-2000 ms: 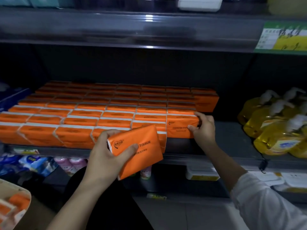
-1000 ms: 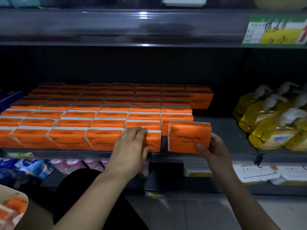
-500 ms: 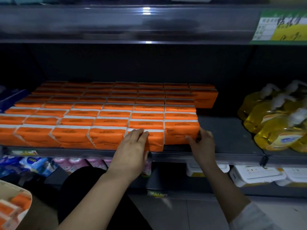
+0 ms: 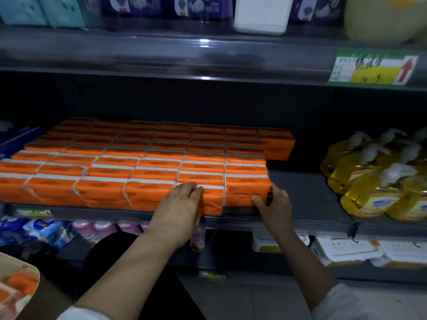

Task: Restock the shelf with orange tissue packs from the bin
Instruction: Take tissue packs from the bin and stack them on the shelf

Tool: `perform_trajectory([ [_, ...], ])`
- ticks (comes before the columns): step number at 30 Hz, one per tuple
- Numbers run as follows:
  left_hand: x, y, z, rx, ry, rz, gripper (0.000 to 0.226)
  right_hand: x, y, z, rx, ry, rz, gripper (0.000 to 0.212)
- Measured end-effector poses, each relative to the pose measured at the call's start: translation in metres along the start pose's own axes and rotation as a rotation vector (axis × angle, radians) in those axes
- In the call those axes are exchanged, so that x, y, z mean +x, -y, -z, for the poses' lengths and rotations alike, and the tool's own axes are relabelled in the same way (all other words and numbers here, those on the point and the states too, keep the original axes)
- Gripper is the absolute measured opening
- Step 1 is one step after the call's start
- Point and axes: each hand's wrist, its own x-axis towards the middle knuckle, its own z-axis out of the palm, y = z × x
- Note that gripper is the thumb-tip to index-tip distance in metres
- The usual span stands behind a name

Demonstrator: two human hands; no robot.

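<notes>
The end pack [image 4: 245, 189], held clear 1 second ago, is now seated on the shelf [image 4: 312, 192] at centre frame, its right edge pinched by the right hand [image 4: 277, 207]. Its neighbour [image 4: 213, 204] is pressed by the flat, straight-fingered left hand [image 4: 180, 207]. More orange packs [image 4: 22, 282] are seen in the bin [image 4: 34, 267], lower left, so restocking is judged unfinished.

This is a shop. Long shelves [image 4: 161, 54] hold many of the same things in rows: orange tissue packs [image 4: 147, 162], yellow pump bottles [image 4: 369, 188]. A price tag [image 4: 372, 69] hangs on the shelf edge.
</notes>
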Motion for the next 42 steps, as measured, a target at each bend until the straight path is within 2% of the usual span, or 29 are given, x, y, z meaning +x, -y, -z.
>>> perform_trajectory([
  [3,-0.004,0.01,0.014,0.038,-0.063,-0.005,0.061,-0.008,0.003,0.006,-0.026,-0.072,0.028,0.063],
  [8,-0.019,0.033,0.039,0.085,-0.184,-0.036,0.05,-0.029,0.026,0.017,-0.053,-0.171,0.25,0.053],
  [17,-0.091,0.087,0.06,0.119,-0.264,0.087,0.052,-0.069,0.089,0.0,-0.078,0.045,0.481,0.044],
  [19,-0.116,0.106,0.054,0.092,-0.281,0.16,0.051,-0.078,0.105,-0.012,-0.075,0.093,0.522,0.041],
  [22,-0.16,0.132,0.039,0.045,-0.322,0.251,0.035,-0.093,0.13,-0.036,-0.061,0.146,0.597,0.038],
  [25,-0.205,0.161,0.029,0.025,-0.292,0.365,0.036,-0.113,0.16,-0.069,-0.06,0.219,0.665,0.037],
  [28,-0.253,0.189,0.027,0.023,-0.246,0.527,0.046,-0.139,0.192,-0.108,-0.039,0.311,0.746,0.038],
  [30,-0.281,0.207,0.028,0.015,-0.251,0.628,0.042,-0.158,0.212,-0.134,-0.036,0.391,0.801,0.039],
  [36,-0.35,0.264,0.024,-0.045,-0.336,0.881,0.036,-0.2,0.261,-0.214,-0.023,0.584,0.881,0.044],
  [42,-0.39,0.304,0.006,-0.168,-0.457,1.145,0.033,-0.225,0.293,-0.289,-0.097,0.711,0.93,0.037],
])
